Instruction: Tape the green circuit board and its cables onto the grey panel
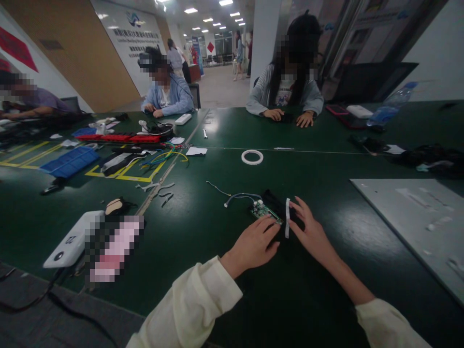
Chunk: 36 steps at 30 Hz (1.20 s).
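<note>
Well, the left hand (pixel 253 244) is at a green circuit board (pixel 267 211), a little right of and below the middle of the frame. Its fingers bend over the board's near edge, but I can't tell if they pinch it or just rest there. The right hand (pixel 308 229), just to the right, holds a small white strip of tape (pixel 287 218) at its fingertips, with the thumb and fingers a bit apart. Grey wires (pixel 242 195) run from the board to the left over the green worktop (pixel 203 232). A white tape roll (pixel 252 163) lies flat just above the middle. This looks like the step of lining up the strip beside the board. The next move seems to call for a still board and a gentle touch.
</note>
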Each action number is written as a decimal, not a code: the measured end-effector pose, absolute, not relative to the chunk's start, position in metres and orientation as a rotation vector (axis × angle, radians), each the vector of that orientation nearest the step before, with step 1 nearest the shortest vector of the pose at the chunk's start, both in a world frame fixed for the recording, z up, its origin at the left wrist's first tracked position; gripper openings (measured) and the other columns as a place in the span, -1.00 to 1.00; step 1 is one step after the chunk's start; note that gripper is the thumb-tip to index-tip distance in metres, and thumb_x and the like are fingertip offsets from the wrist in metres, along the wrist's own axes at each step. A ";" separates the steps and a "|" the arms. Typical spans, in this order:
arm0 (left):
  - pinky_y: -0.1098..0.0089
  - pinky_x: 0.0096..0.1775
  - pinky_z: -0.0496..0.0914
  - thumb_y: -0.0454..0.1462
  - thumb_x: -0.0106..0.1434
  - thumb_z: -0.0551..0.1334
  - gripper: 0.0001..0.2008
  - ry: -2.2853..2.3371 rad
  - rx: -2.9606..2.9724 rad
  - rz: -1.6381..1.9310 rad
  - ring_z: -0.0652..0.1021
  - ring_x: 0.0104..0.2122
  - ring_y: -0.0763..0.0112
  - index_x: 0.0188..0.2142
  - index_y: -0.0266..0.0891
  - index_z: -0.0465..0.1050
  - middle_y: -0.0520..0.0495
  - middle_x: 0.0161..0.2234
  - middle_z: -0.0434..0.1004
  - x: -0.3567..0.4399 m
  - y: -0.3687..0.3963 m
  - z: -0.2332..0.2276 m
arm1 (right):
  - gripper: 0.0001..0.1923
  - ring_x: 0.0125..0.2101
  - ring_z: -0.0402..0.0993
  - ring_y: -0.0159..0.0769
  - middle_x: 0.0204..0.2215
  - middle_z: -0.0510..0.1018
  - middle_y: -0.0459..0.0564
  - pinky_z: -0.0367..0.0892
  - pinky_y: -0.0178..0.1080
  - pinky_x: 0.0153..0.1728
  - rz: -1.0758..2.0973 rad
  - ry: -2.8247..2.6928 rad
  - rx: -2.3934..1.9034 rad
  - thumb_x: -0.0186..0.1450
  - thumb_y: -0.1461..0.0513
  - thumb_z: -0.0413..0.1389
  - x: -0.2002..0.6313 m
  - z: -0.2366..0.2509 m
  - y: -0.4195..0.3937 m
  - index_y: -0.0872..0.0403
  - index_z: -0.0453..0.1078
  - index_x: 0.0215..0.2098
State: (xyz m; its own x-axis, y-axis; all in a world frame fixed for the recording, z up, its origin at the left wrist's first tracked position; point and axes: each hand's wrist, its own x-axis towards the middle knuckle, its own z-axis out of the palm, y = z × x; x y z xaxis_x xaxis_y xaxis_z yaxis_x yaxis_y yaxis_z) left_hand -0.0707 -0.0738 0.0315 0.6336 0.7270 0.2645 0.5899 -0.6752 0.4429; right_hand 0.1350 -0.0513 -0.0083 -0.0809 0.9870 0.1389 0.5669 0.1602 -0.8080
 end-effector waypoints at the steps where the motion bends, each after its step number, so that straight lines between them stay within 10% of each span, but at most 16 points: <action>1: 0.23 0.14 0.26 -0.28 0.27 0.11 -0.61 1.051 2.521 0.621 0.27 0.15 0.29 0.09 -0.27 0.17 -0.17 0.11 0.27 -0.070 -0.075 0.033 | -0.31 0.12 0.19 -0.11 0.19 0.16 0.07 0.11 0.05 0.15 0.764 -1.729 -1.461 0.30 0.07 -0.02 0.135 -0.009 -0.050 -0.04 -0.20 0.31; 18: 0.25 0.11 0.27 -0.33 0.28 0.06 -0.72 1.146 2.588 0.745 0.36 0.04 0.35 -0.01 -0.26 0.26 -0.10 0.01 0.37 -0.073 -0.069 0.029 | -0.45 0.03 0.32 -0.15 0.05 0.32 0.12 0.19 0.02 0.10 0.753 -1.458 -1.380 0.24 0.13 0.06 0.140 -0.021 -0.044 0.03 0.09 0.17; 36: 0.18 -0.08 0.31 -0.21 0.26 0.12 -0.78 1.327 2.625 0.551 0.39 -0.08 0.24 -0.12 -0.24 0.32 -0.07 -0.10 0.41 -0.069 -0.074 0.030 | -0.37 0.12 0.19 -0.10 0.16 0.23 0.02 0.20 0.01 0.07 0.730 -1.743 -1.488 0.30 0.08 -0.05 0.154 0.007 -0.044 -0.09 -0.10 0.29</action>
